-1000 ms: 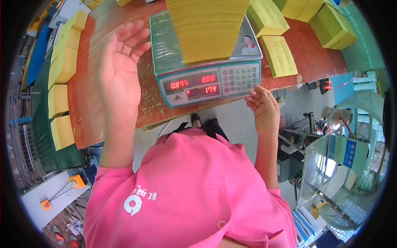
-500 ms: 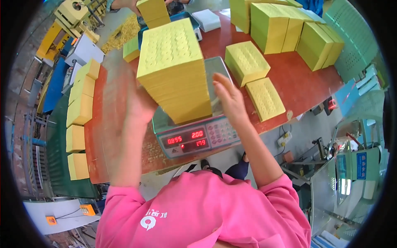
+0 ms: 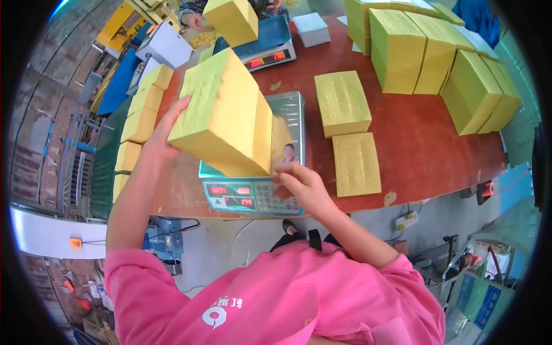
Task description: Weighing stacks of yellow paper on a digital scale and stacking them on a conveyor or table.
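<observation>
A tall stack of yellow paper [image 3: 221, 123] with rows of embossed marks leans to the left over a digital scale [image 3: 253, 194] with a metal pan. My left hand [image 3: 167, 133] is shut on its left side, the thumb near the top edge. Part of the stack on the right is separated and fanned out, its edges blurred. My right hand [image 3: 306, 187] is by the stack's lower right corner, above the scale's keypad. Its fingers are loosely bent and apart, a little smeared, with nothing visible in them. A small pinkish patch beside the stack cannot be made out.
Two shorter yellow stacks [image 3: 356, 164] lie right of the scale on the red table [image 3: 414, 144]. Taller stacks [image 3: 397, 52] stand at the back right. Across the table, a person's hand [image 3: 194, 22] is near a stack on a second scale [image 3: 269, 54]. More stacks [image 3: 140, 125] line the left.
The stack, upright on the scale before, now leans left with my left hand gripping it. My right hand has come down from beside the stack to its lower corner. The view has shifted.
</observation>
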### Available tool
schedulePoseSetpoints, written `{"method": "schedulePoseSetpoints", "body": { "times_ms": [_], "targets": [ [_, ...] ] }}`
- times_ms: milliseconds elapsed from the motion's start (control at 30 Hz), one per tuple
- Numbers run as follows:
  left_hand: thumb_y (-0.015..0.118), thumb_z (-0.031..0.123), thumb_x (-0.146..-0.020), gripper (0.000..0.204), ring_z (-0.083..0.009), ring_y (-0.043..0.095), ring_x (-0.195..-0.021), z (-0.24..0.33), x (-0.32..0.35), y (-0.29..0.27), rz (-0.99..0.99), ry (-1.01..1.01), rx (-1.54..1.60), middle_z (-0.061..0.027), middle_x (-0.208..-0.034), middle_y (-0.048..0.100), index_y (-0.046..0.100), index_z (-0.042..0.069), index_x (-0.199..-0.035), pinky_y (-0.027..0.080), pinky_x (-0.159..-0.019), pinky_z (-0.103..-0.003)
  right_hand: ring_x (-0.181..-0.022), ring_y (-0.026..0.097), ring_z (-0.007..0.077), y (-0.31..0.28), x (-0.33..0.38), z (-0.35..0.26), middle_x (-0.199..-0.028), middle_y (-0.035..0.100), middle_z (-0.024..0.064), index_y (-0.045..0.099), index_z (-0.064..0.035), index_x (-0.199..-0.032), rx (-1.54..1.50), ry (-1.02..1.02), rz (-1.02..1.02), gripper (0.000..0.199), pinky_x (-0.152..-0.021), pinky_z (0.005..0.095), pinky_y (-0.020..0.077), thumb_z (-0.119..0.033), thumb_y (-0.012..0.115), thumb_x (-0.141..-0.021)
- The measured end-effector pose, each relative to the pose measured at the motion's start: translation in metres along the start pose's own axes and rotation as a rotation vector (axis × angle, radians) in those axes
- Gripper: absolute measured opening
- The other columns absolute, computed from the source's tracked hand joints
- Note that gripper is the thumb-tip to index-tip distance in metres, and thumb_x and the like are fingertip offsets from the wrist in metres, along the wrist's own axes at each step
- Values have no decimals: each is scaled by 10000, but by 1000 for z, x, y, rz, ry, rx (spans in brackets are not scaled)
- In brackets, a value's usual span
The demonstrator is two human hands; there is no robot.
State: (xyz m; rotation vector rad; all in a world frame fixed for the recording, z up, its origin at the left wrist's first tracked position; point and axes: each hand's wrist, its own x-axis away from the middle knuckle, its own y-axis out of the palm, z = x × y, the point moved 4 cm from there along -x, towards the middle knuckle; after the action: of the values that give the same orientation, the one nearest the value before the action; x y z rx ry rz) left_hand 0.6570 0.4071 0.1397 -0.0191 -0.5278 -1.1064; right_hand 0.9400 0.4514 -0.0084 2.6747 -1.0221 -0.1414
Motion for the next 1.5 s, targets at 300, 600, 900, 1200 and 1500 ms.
{"method": "schedulePoseSetpoints", "body": {
  "times_ms": [300,600,900,1200,1500],
  "targets": [
    [522,416,-969,501,-198,642,-1052,-45,18,46,4,58,-174,-85,-1202,647,553,62,-1322,514,-924,-365,-842,590,74,-30,47,35,-959,627,-14,593,-48,-1209,-487,357,0,422,-670,237,481,-405,547,-988],
    [540,458,-952,577,-221,590,-1163,-87,-17,235,-415,-35,39,-106,-1293,599,504,45,-1354,470,-996,-392,-860,599,111,-186,106,-55,-1015,650,38,598,-16,-1201,-173,108,451,404,-710,250,493,-354,525,-993],
    [611,533,-856,788,-430,337,-1357,-168,-151,438,-629,-316,-34,-148,-1497,357,325,141,-1477,310,-1003,-726,-1061,589,240,-401,90,-67,-1221,611,90,505,-61,-1362,-198,243,573,527,-790,385,508,-429,428,-994],
    [586,502,-875,592,-299,552,-1202,-178,-191,547,-538,-169,36,-152,-1278,584,536,64,-1269,437,-955,-589,-1108,578,255,-471,73,-44,-1280,517,129,470,-3,-1328,-106,-277,927,436,-898,428,547,-307,485,-1016],
    [634,489,-865,974,-353,322,-1415,-147,-162,497,-470,308,-373,-285,-1510,319,158,-69,-1506,278,-1159,-387,-1084,587,218,-329,122,-43,-1206,606,124,573,46,-1233,303,-225,929,309,-948,341,474,-97,479,-975]
  ]
}}
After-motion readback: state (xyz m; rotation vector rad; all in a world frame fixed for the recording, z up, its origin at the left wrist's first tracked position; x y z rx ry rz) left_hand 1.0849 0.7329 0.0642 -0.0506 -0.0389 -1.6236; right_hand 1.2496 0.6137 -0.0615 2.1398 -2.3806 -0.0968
